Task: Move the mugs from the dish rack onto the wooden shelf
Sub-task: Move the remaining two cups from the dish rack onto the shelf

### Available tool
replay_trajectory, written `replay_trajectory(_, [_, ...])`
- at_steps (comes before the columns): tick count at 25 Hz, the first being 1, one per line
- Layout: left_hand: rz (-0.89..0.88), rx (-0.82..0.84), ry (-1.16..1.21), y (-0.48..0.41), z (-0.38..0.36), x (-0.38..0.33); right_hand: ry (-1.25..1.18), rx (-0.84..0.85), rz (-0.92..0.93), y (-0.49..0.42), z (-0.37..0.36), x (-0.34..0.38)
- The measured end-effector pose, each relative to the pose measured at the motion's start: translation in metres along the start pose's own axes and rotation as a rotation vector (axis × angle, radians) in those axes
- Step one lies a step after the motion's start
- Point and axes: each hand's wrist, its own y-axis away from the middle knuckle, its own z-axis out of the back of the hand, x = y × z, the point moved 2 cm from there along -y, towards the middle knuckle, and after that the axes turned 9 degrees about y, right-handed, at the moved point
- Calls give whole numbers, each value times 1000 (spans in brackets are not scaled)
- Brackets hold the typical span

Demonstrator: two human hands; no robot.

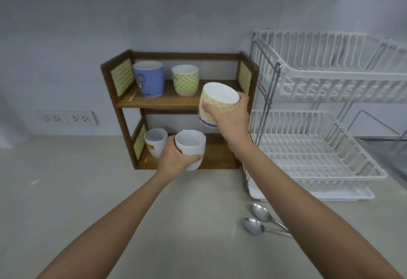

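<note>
Wooden shelf (220,57) upper tier: blue mug (149,79) far left, green-dotted mug (185,80) mid; right third bare. Lower tier: white mug (154,143) at left end, board to its right bare. Dish rack (319,124) stands just beside shelf's right side panel, blocking side approach. Counter (77,190) in front open; two spoons (262,221) near rack's front corner.

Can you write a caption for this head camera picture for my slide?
Left hand and right hand each bring a mug to the wooden shelf.
</note>
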Motion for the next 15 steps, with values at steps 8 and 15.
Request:
replay_trajectory(8, [106,48,123,-29,-40,15,312,-80,-27,-106,-24,9])
replay_trajectory(15, [83,161,112,-51,-58,30,279,-20,-94,-136,-42,-17])
